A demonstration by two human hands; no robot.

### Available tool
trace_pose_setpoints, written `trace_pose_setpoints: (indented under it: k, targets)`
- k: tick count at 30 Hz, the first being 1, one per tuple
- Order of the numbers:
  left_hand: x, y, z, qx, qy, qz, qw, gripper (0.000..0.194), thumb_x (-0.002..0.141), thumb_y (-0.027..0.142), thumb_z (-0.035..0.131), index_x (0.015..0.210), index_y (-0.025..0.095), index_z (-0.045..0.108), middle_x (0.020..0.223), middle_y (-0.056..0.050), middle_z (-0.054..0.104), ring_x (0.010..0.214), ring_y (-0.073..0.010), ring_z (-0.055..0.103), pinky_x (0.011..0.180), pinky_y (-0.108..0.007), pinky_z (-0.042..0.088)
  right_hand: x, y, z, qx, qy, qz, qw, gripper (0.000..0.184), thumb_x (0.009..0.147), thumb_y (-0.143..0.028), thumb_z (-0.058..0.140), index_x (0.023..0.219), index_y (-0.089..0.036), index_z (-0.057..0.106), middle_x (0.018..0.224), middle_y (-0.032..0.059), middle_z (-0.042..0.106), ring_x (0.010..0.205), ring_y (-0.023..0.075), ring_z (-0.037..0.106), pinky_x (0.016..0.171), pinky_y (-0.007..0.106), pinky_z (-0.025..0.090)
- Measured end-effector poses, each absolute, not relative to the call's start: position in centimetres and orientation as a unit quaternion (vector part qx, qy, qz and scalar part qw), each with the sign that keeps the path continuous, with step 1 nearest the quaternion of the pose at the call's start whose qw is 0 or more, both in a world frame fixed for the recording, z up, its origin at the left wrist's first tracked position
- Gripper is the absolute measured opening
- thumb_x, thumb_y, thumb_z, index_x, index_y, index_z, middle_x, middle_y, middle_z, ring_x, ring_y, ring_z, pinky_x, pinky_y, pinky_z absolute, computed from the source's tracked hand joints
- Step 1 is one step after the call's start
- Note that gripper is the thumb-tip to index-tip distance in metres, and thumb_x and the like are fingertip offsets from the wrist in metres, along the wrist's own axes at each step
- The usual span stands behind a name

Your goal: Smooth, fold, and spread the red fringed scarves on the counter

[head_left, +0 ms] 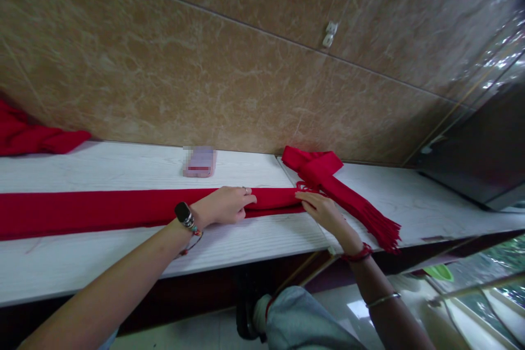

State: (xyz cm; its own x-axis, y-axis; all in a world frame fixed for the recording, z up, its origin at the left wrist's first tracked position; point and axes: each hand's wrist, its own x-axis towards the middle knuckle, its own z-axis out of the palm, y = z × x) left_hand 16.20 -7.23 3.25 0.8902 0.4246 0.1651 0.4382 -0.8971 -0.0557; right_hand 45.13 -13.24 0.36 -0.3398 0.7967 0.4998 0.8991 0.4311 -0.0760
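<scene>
A long red scarf [102,210] lies stretched along the white tabletop, folded into a narrow strip. My left hand [229,204] rests on its middle part, fingers curled and gripping the fabric by a fold. At the strip's right end, my right hand [324,212] has thumb and fingertips closed on the scarf near its fringe. Just beyond that hand, a second red scarf [344,191] lies loosely bent, its fringed end pointing toward the table's front edge.
A pinkish, phone-like object [200,163], partly pixelated, lies near the wall. More red fabric [36,134] is bunched at the far left. The brown marble-patterned wall [184,65] borders the table's back. A dark box-shaped object [471,153] stands at the right.
</scene>
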Motion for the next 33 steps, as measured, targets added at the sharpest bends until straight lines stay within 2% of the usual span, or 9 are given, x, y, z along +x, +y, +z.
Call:
trace_pose_setpoints:
  k: [5, 9, 11, 13, 17, 22, 26, 30, 33]
  targets:
    - [16.1, -7.6, 2.7, -0.979, -0.196, -0.04, 0.039, 0.037, 0.075, 0.015, 0.047, 0.111, 0.022, 0.051, 0.101, -0.006, 0.058, 0.084, -0.0188, 0.057, 0.067, -0.027, 0.044, 45.6, -14.1, -0.5, -0.496, -0.84, -0.082, 0.206, 0.031, 0.079, -0.007, 0.043, 0.098, -0.016, 0.066, 0.104, 0.0077, 0.066, 0.095, 0.0177, 0.062, 0.084, 0.032, 0.051]
    - [16.4, -7.6, 2.4, -0.978, -0.198, -0.057, 0.032, 0.032, 0.078, 0.017, 0.047, 0.109, 0.02, 0.054, 0.109, -0.008, 0.056, 0.097, -0.0209, 0.054, 0.082, -0.031, 0.042, 46.0, -13.7, -1.0, -0.493, -0.844, -0.121, 0.171, 0.034, 0.079, -0.005, 0.042, 0.101, -0.015, 0.065, 0.106, 0.0077, 0.066, 0.098, 0.0179, 0.061, 0.087, 0.032, 0.05]
    - [16.5, -7.7, 2.1, -0.977, -0.206, -0.063, 0.013, 0.036, 0.082, 0.024, 0.047, 0.118, 0.02, 0.05, 0.125, -0.01, 0.048, 0.114, -0.0241, 0.045, 0.094, -0.037, 0.034, 46.2, -13.3, -1.1, -0.489, -0.845, -0.16, 0.147, 0.035, 0.079, -0.004, 0.041, 0.103, -0.014, 0.065, 0.106, 0.0086, 0.065, 0.098, 0.0187, 0.061, 0.088, 0.032, 0.05]
    - [16.5, -7.7, 1.6, -0.973, -0.225, -0.044, -0.016, 0.045, 0.086, 0.034, 0.041, 0.13, 0.022, 0.038, 0.14, -0.008, 0.033, 0.127, -0.0267, 0.029, 0.102, -0.044, 0.024, 46.4, -13.1, -1.2, -0.492, -0.839, -0.201, 0.115, 0.038, 0.077, -0.001, 0.04, 0.105, -0.013, 0.064, 0.108, 0.0101, 0.064, 0.1, 0.0201, 0.06, 0.09, 0.034, 0.048]
    - [16.5, -7.7, 0.7, -0.964, -0.26, -0.005, -0.05, 0.048, 0.092, 0.04, 0.025, 0.138, 0.027, 0.023, 0.147, -0.002, 0.018, 0.134, -0.0262, 0.011, 0.105, -0.05, 0.012, 47.0, -12.9, -1.3, -0.52, -0.82, -0.232, 0.057, 0.041, 0.075, 0.003, 0.038, 0.104, -0.011, 0.064, 0.108, 0.0117, 0.064, 0.099, 0.021, 0.06, 0.091, 0.035, 0.046]
    - [16.6, -7.8, 0.8, -0.961, -0.269, -0.004, -0.068, 0.048, 0.092, 0.039, 0.025, 0.139, 0.029, 0.022, 0.147, -0.001, 0.016, 0.134, -0.0251, 0.01, 0.105, -0.051, 0.01, 47.4, -12.7, -1.3, -0.556, -0.799, -0.222, 0.052, 0.04, 0.076, 0.002, 0.038, 0.103, -0.01, 0.065, 0.107, 0.0128, 0.064, 0.098, 0.0217, 0.06, 0.091, 0.036, 0.046]
    - [16.4, -8.0, 1.0, -0.955, -0.283, -0.007, -0.089, 0.048, 0.091, 0.043, 0.026, 0.138, 0.033, 0.023, 0.147, 0.0, 0.017, 0.134, -0.0288, 0.009, 0.103, -0.057, 0.008, 47.6, -12.6, -1.5, -0.568, -0.79, -0.219, 0.07, 0.043, 0.076, 0.001, 0.037, 0.106, -0.013, 0.063, 0.11, 0.0116, 0.063, 0.102, 0.022, 0.059, 0.094, 0.039, 0.042]
    - [15.1, -7.9, 1.3, -0.947, -0.299, -0.006, -0.119, 0.049, 0.089, 0.048, 0.029, 0.137, 0.035, 0.026, 0.146, 0.0, 0.018, 0.133, -0.033, 0.009, 0.101, -0.061, 0.006, 47.7, -12.9, -1.5, -0.568, -0.803, -0.169, 0.059, 0.052, 0.07, 0.005, 0.033, 0.112, -0.011, 0.06, 0.113, 0.0114, 0.062, 0.103, 0.0199, 0.058, 0.093, 0.036, 0.044]
    - [13.4, -7.5, 1.9, -0.941, -0.303, 0.009, -0.15, 0.047, 0.089, 0.05, 0.03, 0.134, 0.038, 0.03, 0.145, 0.0, 0.023, 0.133, -0.0321, 0.013, 0.102, -0.059, 0.008, 46.9, -13.4, -0.4, -0.551, -0.819, -0.142, 0.073, 0.056, 0.067, 0.004, 0.034, 0.114, -0.013, 0.058, 0.116, 0.01, 0.06, 0.111, 0.0209, 0.053, 0.099, 0.04, 0.039]
